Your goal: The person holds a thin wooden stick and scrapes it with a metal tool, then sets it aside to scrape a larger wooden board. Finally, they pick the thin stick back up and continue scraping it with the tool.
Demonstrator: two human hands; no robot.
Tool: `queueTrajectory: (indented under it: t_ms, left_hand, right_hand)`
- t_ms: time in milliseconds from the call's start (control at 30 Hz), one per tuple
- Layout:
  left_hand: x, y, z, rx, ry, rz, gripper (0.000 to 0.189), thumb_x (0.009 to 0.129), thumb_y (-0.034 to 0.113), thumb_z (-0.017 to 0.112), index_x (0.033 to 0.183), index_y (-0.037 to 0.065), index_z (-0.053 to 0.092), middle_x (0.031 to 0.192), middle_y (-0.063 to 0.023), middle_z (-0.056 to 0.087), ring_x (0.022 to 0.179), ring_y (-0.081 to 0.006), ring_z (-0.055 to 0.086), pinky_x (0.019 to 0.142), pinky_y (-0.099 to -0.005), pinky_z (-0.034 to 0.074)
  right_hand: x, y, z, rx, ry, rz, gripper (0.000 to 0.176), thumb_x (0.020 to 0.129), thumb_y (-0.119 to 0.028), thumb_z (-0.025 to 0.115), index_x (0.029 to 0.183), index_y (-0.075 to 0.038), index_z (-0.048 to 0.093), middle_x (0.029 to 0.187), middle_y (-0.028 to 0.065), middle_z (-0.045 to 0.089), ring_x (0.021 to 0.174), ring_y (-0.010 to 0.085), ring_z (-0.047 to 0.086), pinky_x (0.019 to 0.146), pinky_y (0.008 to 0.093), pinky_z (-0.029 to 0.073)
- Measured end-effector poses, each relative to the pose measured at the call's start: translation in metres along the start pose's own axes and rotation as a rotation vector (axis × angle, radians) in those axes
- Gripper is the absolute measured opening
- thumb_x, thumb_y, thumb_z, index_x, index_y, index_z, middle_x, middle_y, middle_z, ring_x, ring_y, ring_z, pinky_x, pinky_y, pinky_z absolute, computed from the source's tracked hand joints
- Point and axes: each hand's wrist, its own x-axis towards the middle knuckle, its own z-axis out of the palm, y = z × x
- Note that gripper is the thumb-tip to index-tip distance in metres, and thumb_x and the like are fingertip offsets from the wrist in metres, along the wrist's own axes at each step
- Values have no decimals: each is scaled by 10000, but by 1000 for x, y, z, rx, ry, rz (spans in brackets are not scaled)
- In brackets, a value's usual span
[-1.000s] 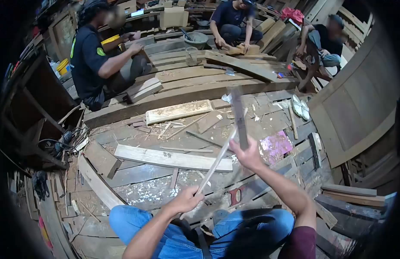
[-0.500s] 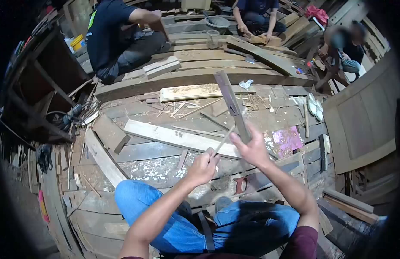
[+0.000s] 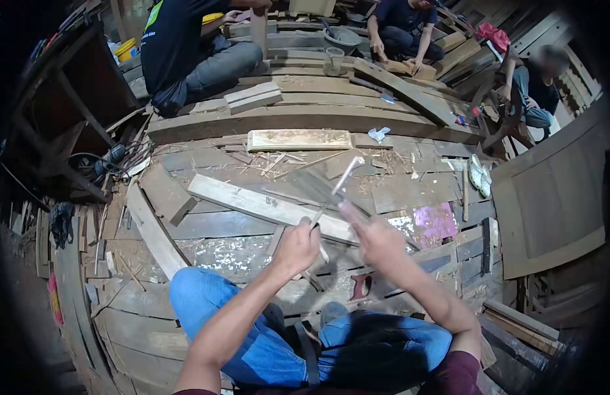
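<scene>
The left hand (image 3: 297, 247) has its fingers clamped on a thin stick (image 3: 346, 177); the blurred right hand (image 3: 384, 245) has its fingers wrapped round a dark bar (image 3: 316, 185). From ten o'clock, a pale board (image 3: 252, 202) reaches in beneath. A saw handle (image 3: 361, 287) lies at six; a thick beam (image 3: 305, 122) bounds the floor (image 3: 400, 191) at twelve.

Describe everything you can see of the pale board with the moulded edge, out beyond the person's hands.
The pale board looks like light yellowish wood, long and rectangular, with a moulded border. Brownish flecks, probably shavings, dot its top. It lies flat on the floor, roughly parallel to the thick beam behind it. Thin offcuts are scattered on its near side. Nobody is touching it, and its underside is hidden.
</scene>
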Motion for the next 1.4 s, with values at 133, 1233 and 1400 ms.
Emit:
queueTrajectory:
  t_ms: [133, 1233, 1400]
  left_hand:
    - [-3, 2, 4, 69, -30, 15, 234, 904, 189, 500, 889, -43, 527, 723, -300, 587, 743, -496, 582, 690, -542, 450]
    - [-5, 13, 4, 65, 24, 90, 216, 912, 147, 492, 874, -65, 504, 715, -318, 583, 722, -497, 588, 634, -548, 457]
    - [-5, 13, 2, 96, -12, 31, 197, 900, 133, 512, 888, -63, 490, 670, -301, 566, 677, -505, 569, 614, -554, 449]
  right_hand:
    - [-6, 6, 8, 87, 40, -48, 646, 884, -176, 533, 1457, -364, 300, 816, 225, 609, 567, 375, 626, 483, 482, 505]
    - [12, 16, -8, 187, 232, 31, 658, 881, -164, 551, 1467, -336, 306, 611, 156, 548, 464, 320, 575, 420, 435, 481]
    - [18, 18, -7, 60, 177, 61, 643, 902, -218, 547, 1477, -324, 281, 611, 150, 576, 469, 311, 589, 405, 433, 474]
